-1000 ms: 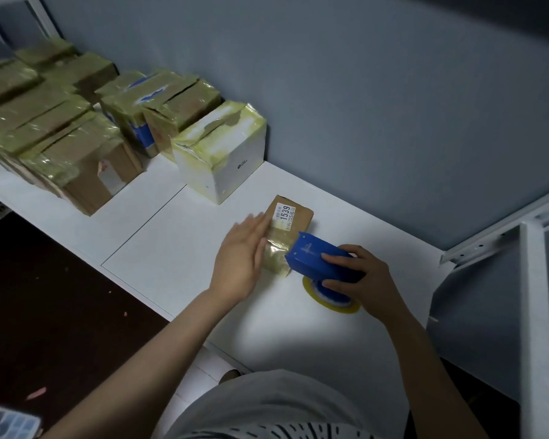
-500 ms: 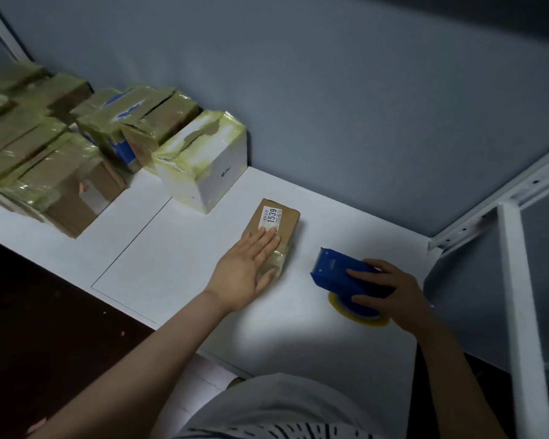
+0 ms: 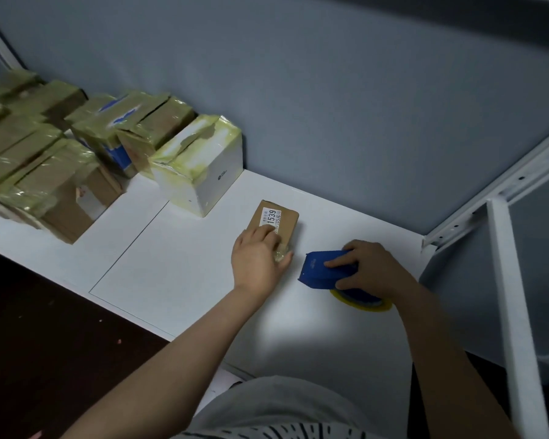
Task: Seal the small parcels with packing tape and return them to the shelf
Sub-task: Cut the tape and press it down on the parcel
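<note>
Lays the left grip (image 3: 256, 262) palm down on the near end of the small parcel (image 3: 284, 218), fingers spread flat and relaxed, pinching nothing, fingertips reaching the lower edge of the white label (image 3: 270, 216) printed "1539". Points the thumb to the right, beside a wad of clear tape (image 3: 283, 251) on the parcel's near end.

Leaves the parcel lying flat on the white shelf (image 3: 178, 264), label up, near the grey wall (image 3: 330, 106) and just to the right of a white box (image 3: 203, 175) wrapped in yellowish tape.

Wraps the right grip (image 3: 373, 269) around the blue tape dispenser (image 3: 319, 269), fingers curled over its top and side, toothed edge turned toward the parcel but apart from it. Rests the dispenser on the shelf, with the yellow rim of the tape roll (image 3: 383, 307) peeking out below the palm.

Shows further taped boxes (image 3: 45, 172) packed close together at the left end of the shelf, brown card under greenish film. Shows a white metal upright (image 3: 514, 312) of the rack at the right and dark floor (image 3: 45, 343) below the shelf's front edge.
</note>
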